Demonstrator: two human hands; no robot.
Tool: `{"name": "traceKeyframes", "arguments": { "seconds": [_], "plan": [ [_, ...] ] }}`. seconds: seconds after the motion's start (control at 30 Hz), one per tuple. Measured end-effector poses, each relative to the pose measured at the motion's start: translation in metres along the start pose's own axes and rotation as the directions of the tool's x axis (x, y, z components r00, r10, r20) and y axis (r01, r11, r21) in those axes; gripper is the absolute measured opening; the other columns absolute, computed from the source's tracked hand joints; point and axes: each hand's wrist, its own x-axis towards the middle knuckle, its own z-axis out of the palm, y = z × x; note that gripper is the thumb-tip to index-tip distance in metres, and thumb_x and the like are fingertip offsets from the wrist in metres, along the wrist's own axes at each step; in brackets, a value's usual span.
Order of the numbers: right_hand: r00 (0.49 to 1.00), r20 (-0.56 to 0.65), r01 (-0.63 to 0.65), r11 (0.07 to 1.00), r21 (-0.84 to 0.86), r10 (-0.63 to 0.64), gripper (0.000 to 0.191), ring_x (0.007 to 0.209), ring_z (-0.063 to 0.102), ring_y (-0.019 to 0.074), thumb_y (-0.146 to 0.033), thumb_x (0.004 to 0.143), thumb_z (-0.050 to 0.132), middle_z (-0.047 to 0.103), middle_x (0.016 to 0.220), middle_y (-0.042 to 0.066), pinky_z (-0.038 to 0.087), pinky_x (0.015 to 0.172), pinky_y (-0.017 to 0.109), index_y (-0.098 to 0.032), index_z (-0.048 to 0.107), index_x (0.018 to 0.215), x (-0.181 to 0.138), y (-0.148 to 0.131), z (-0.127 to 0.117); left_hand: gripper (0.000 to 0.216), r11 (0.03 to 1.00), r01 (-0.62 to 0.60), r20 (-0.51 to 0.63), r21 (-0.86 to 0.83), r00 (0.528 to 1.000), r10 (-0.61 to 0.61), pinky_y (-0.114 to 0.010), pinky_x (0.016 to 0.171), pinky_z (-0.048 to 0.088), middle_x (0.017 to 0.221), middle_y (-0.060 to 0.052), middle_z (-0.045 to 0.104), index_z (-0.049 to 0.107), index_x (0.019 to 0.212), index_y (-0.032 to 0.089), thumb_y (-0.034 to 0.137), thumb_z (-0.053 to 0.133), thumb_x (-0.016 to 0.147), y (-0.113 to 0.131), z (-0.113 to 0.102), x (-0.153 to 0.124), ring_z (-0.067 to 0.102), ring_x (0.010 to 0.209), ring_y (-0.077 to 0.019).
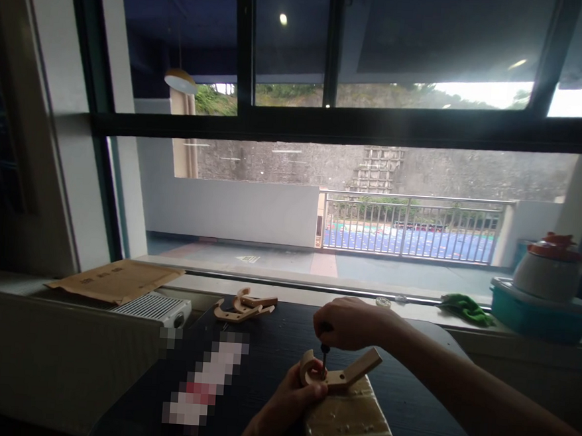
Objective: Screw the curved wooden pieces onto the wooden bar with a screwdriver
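Note:
A curved wooden hook (pixel 342 379) rests at the far end of a tape-wrapped cardboard box (pixel 356 422). My left hand (pixel 293 397) is closed around the hook's curled end, thumb on top. Above it my right hand (pixel 351 323) grips the dark handle of a screwdriver (pixel 325 360). The screwdriver stands upright, its shaft pointing down at the wood beside my left thumb. Its tip is too small to make out. Small bits that look like screws lie on the box top.
Several similar wooden hooks (pixel 245 306) lie at the back left of the dark table (pixel 271 356). A pixelated strip (pixel 207 385) is on the left. On the sill are a brown envelope (pixel 117 279), a green cloth (pixel 467 309) and a teal box (pixel 538 312) under a white jug.

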Motion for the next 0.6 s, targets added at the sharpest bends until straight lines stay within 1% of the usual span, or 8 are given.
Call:
{"name": "traceKeyframes", "arguments": {
  "seconds": [0.07, 0.13, 0.2, 0.3, 0.37, 0.43, 0.53, 0.6],
  "plan": [
    [1.0, -0.014, 0.0, 1.0, -0.013, 0.0, 0.014, 0.074, 0.058, 0.0146, -0.023, 0.083, 0.054, 0.066, 0.082, 0.0, 0.043, 0.065, 0.029, -0.019, 0.066, 0.09, 0.001, -0.001, 0.006, 0.038, 1.0, -0.002, -0.006, -0.009, 1.0, 0.002, -0.023, 0.071, 0.038, 0.084, 0.0, 0.057, 0.061, 0.089, 0.018, 0.032, 0.081, 0.06, -0.003, -0.001, 0.0, 0.049, 0.075, -0.0121],
    [0.999, -0.04, -0.018, 0.999, -0.029, 0.017, 0.014, 0.076, 0.059, 0.0151, -0.026, 0.087, 0.054, 0.064, 0.083, 0.001, 0.046, 0.069, 0.032, -0.017, 0.064, 0.091, 0.002, -0.001, 0.014, 0.039, 1.0, 0.001, -0.017, -0.02, 1.0, -0.001, -0.023, 0.072, 0.038, 0.085, 0.0, 0.056, 0.061, 0.089, 0.018, 0.033, 0.081, 0.06, -0.008, -0.003, 0.001, 0.05, 0.076, -0.0126],
    [0.996, -0.071, -0.062, 0.997, -0.046, 0.058, 0.019, 0.078, 0.06, 0.0153, -0.032, 0.09, 0.053, 0.063, 0.087, 0.002, 0.049, 0.071, 0.034, -0.015, 0.061, 0.095, 0.003, -0.002, 0.022, 0.041, 1.0, 0.005, -0.023, -0.03, 1.0, -0.006, -0.024, 0.071, 0.038, 0.083, 0.0, 0.056, 0.061, 0.088, 0.017, 0.035, 0.082, 0.058, -0.012, -0.006, 0.002, 0.051, 0.075, -0.0131],
    [0.983, -0.119, -0.147, 0.987, -0.069, 0.138, 0.023, 0.08, 0.061, 0.0155, -0.033, 0.091, 0.052, 0.063, 0.093, 0.003, 0.051, 0.072, 0.035, -0.015, 0.06, 0.102, 0.003, -0.006, 0.03, 0.046, 0.999, 0.0, -0.018, -0.036, 1.0, 0.0, -0.025, 0.07, 0.038, 0.081, 0.0, 0.055, 0.06, 0.086, 0.017, 0.038, 0.084, 0.053, -0.017, -0.009, 0.006, 0.05, 0.073, -0.0132],
    [0.974, -0.144, -0.19, 0.978, -0.081, 0.177, 0.023, 0.082, 0.061, 0.016, -0.033, 0.091, 0.053, 0.063, 0.097, 0.004, 0.051, 0.072, 0.036, -0.015, 0.059, 0.104, 0.004, -0.01, 0.032, 0.05, 0.999, -0.017, -0.005, -0.043, 1.0, 0.017, -0.025, 0.071, 0.037, 0.082, 0.001, 0.055, 0.059, 0.086, 0.019, 0.041, 0.085, 0.05, -0.017, -0.011, 0.009, 0.05, 0.074, -0.0133],
    [0.966, -0.161, -0.216, 0.972, -0.091, 0.2, 0.024, 0.084, 0.061, 0.0165, -0.032, 0.091, 0.053, 0.062, 0.099, 0.005, 0.051, 0.073, 0.036, -0.015, 0.059, 0.106, 0.005, -0.015, 0.031, 0.052, 0.999, -0.029, 0.017, -0.041, 0.999, 0.03, -0.025, 0.068, 0.037, 0.076, 0.001, 0.054, 0.059, 0.082, 0.018, 0.046, 0.085, 0.047, -0.015, -0.011, 0.011, 0.05, 0.069, -0.0125],
    [0.963, -0.166, -0.231, 0.968, -0.098, 0.213, 0.024, 0.085, 0.061, 0.0168, -0.032, 0.09, 0.054, 0.062, 0.101, 0.005, 0.051, 0.074, 0.037, -0.015, 0.059, 0.106, 0.004, -0.022, 0.029, 0.055, 0.999, -0.037, 0.038, -0.036, 0.999, 0.039, -0.026, 0.066, 0.036, 0.07, 0.001, 0.054, 0.059, 0.079, 0.017, 0.048, 0.086, 0.042, -0.011, -0.008, 0.012, 0.05, 0.064, -0.0124],
    [0.962, -0.165, -0.237, 0.967, -0.098, 0.219, 0.025, 0.086, 0.061, 0.0171, -0.032, 0.09, 0.054, 0.062, 0.102, 0.005, 0.051, 0.074, 0.037, -0.015, 0.059, 0.107, 0.003, -0.025, 0.029, 0.055, 0.998, -0.045, 0.03, -0.046, 0.998, 0.047, -0.026, 0.068, 0.037, 0.069, 0.001, 0.054, 0.059, 0.077, 0.017, 0.048, 0.087, 0.041, -0.008, -0.005, 0.01, 0.05, 0.064, -0.0127]
  ]
}}
